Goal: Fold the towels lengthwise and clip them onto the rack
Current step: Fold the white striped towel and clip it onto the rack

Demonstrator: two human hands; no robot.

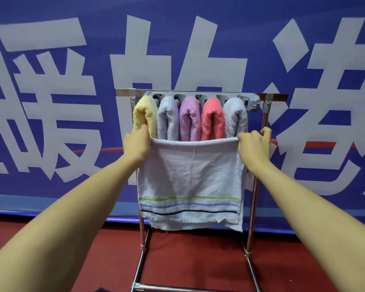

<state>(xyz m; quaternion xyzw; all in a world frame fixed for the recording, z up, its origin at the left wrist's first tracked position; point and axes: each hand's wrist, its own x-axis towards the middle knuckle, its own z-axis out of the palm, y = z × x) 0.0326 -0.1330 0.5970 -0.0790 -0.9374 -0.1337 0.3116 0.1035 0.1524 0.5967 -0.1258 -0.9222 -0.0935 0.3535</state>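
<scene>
I hold a pale grey towel (190, 178) with coloured stripes near its hem, stretched flat in front of the metal rack (261, 95). My left hand (136, 142) pinches its upper left corner and my right hand (254, 144) grips its upper right corner. The towel hangs doubled, with a second layer showing at the bottom. Behind it, several folded towels hang from the grey clip bar (249, 100): a yellow towel (144, 114), a light grey towel (168, 118), a purple towel (190, 118), a coral towel (212, 118) and another grey towel (235, 114).
The rack stands on a dark red floor (194, 260), its legs and base bar (198, 288) close in front of me. A blue banner with large white characters (51, 102) covers the wall right behind the rack.
</scene>
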